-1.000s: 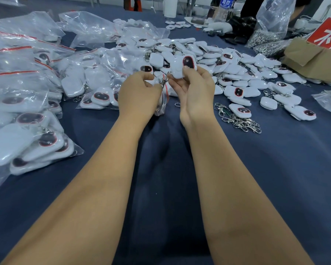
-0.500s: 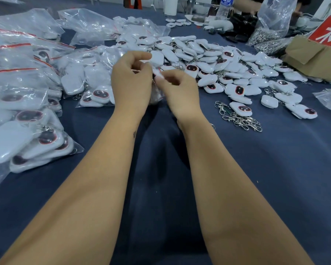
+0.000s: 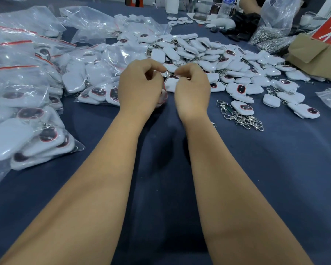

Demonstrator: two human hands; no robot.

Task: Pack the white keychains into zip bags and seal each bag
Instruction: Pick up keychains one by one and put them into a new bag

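both hands are raised together over the dark blue table cloth. the left hand is seen with fingers curled, and a clear zip bag with a red seal strip is held in it; most of the bag is hidden behind the hand. the right hand is curled just beside it, fingertips pinched at the bag's mouth, where a white keychain with a dark oval face is seen between the two hands; whether it is fully inside the bag cannot be told. a heap of loose white keychains is spread beyond and right of the right hand. filled zip bags are piled left of the left hand. loose metal clasps lie right of the right wrist. a brown cardboard box is noted far right.
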